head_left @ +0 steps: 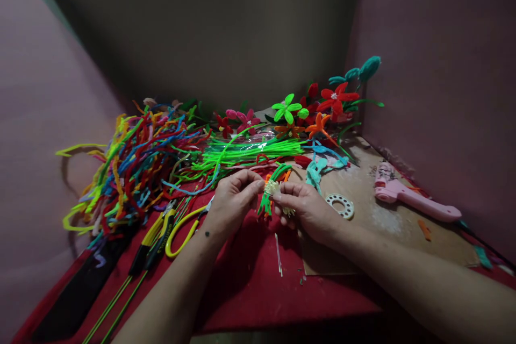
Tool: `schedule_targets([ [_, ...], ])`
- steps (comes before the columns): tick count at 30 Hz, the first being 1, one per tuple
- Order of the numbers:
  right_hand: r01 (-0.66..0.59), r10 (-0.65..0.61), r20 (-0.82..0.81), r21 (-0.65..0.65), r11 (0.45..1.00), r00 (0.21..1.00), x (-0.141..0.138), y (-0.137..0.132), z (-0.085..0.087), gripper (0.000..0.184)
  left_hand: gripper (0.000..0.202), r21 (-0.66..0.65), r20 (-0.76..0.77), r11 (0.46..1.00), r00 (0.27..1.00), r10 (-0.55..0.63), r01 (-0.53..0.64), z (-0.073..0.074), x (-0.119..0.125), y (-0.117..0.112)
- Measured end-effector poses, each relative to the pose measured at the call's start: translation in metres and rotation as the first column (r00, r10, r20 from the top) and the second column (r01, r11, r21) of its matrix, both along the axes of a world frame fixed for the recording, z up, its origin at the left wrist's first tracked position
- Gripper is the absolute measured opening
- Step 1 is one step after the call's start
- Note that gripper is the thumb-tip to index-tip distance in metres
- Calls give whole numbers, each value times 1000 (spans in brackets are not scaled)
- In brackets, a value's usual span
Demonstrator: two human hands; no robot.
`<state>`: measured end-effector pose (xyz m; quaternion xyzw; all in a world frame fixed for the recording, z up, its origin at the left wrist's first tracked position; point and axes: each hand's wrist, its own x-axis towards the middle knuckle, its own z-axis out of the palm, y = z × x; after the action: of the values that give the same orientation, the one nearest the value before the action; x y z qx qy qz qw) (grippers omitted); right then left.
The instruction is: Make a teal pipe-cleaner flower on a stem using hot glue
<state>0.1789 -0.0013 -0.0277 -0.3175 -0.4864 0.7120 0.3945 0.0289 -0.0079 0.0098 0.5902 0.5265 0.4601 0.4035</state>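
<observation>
My left hand (234,196) and my right hand (304,205) meet over a red cloth (250,285). Between their pinched fingertips is a small bundle of green and orange pipe cleaners with pale stamens (272,189). Both hands are closed on it, the left from the left side, the right from the right. More pale stamens show under my right fingers. A thin white stick (278,253) lies on the cloth just below the hands.
A tangled heap of coloured pipe cleaners (133,166) lies at the left, bright green ones (250,150) behind the hands. Finished pipe-cleaner flowers (318,110) stand at the back. Yellow-handled scissors (183,228), pliers (155,242), a white tape roll (341,205) and a pink glue gun (411,198) lie around.
</observation>
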Motion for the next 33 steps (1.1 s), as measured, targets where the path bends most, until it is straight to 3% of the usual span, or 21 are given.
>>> schedule_targets([
  [5,12,-12,-4,-41,999,1000,0,3,0,21,15,70,188,985,972,140,-156,5,-7,2],
  [7,31,-32,-13,-66,997,999,1,5,-1,22,15,34,293,990,949,120,-136,11,-16,2],
  [10,89,-92,-46,-69,994,995,3,9,-4,23,15,-142,243,981,966,-91,128,20,-25,0],
  [13,116,-120,-67,-65,991,990,4,12,-6,22,15,-383,39,849,925,-378,363,19,-23,-5],
  [16,103,-108,-75,-66,992,991,4,12,-7,21,16,-555,-136,725,816,-562,408,7,-12,-8],
  [18,91,-95,-78,-64,994,992,5,12,-7,21,18,-601,-240,698,745,-623,390,-2,-7,-9],
  [21,84,-88,-60,-65,994,994,4,10,-4,21,21,-566,-391,752,693,-606,339,-5,-7,-8],
  [24,59,-63,-50,-72,996,997,4,8,-2,20,20,-449,-443,840,740,-506,305,5,-12,-7],
  [29,18,-21,-70,-51,999,997,4,6,-2,15,17,-204,-241,976,963,-122,73,18,-12,-5],
  [31,11,-14,-58,-39,999,998,4,6,-2,15,17,-134,-140,991,990,-16,-3,17,-9,-5],
  [33,11,-13,-41,-34,999,999,4,5,-2,15,15,-92,-82,996,997,12,-19,15,-5,-5],
])
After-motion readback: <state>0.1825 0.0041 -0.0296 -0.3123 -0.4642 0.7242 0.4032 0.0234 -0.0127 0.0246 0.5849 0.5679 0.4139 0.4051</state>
